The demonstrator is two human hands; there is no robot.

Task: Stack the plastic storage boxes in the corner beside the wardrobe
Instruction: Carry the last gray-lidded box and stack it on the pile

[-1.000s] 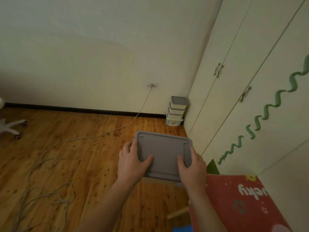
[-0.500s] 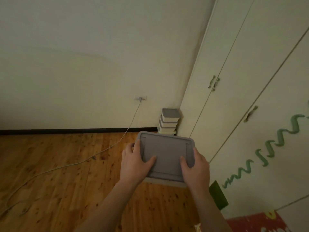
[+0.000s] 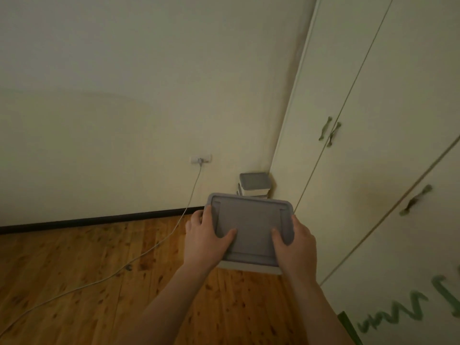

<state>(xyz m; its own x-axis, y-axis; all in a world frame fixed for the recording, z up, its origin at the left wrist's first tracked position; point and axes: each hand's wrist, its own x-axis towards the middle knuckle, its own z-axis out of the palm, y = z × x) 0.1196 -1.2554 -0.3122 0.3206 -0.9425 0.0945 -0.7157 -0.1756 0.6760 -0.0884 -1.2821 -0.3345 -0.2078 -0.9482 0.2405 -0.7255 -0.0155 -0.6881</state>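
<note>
I carry a white plastic storage box with a grey lid (image 3: 251,225) in front of me, above the wooden floor. My left hand (image 3: 205,239) grips its left side, thumb on the lid. My right hand (image 3: 295,242) grips its right side, thumb likewise on the lid. Beyond it, in the corner between wall and wardrobe (image 3: 373,120), stands a stack of storage boxes (image 3: 254,184) with grey lids; its lower part is hidden behind the box I hold.
A white cable (image 3: 174,232) runs from the wall socket (image 3: 200,159) down across the wooden floor (image 3: 87,270) to the left. The wardrobe doors with green handles (image 3: 329,131) fill the right side. A green wavy decoration (image 3: 398,312) marks the lower door.
The view has come nearer to the corner and tilted up; the stack of boxes looks closer. The red item at the lower right has left the view. Both hands keep their grip.
</note>
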